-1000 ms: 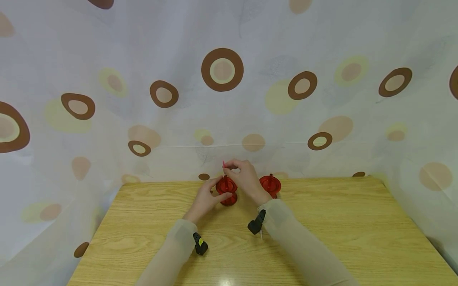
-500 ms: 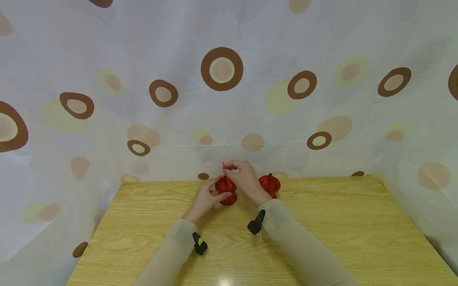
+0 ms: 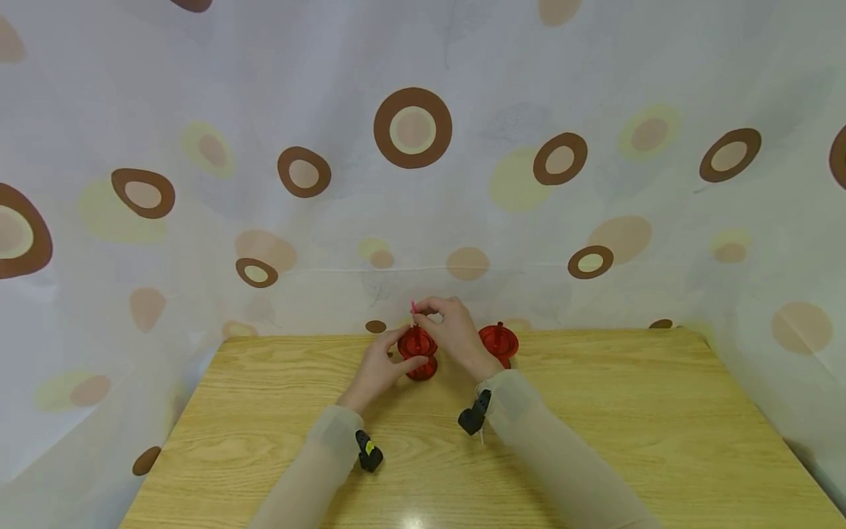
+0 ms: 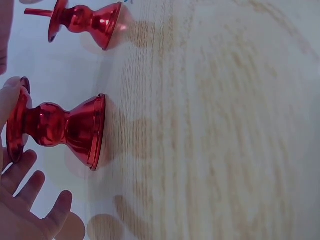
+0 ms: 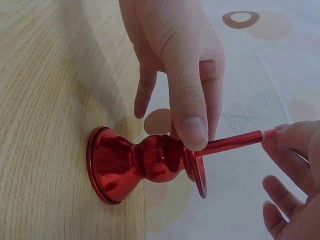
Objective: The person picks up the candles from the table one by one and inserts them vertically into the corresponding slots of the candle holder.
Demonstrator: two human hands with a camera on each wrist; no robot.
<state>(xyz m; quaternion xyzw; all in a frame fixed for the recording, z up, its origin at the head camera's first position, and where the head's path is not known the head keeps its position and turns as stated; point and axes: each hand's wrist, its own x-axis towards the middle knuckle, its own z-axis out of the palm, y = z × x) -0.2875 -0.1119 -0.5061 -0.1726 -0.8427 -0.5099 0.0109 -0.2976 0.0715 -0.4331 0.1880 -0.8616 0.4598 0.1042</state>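
Observation:
A shiny red metal candlestick (image 3: pixel 421 370) stands upright near the table's back edge, with a round dish and a thin tube on top. My left hand (image 3: pixel 378 369) holds it by the dish, thumb on the near side and fingers behind; in the right wrist view its thumb (image 5: pixel 193 130) presses the dish rim. Above the tube, my right hand (image 3: pixel 456 330) pinches a thin pink stick (image 3: pixel 413 307) between thumb and forefinger. In the right wrist view the stick's lower end meets the tube's mouth (image 5: pixel 257 136); how deep it sits I cannot tell.
A second red candlestick (image 3: pixel 499 342) stands to the right, partly behind my right wrist; its tube shows in the left wrist view (image 4: pixel 37 12). A patterned cloth (image 3: pixel 423 220) hangs directly behind the wooden table (image 3: pixel 628 426).
The pink stick sits very slightly lower than a second ago. Otherwise both hands and both candlesticks keep their places.

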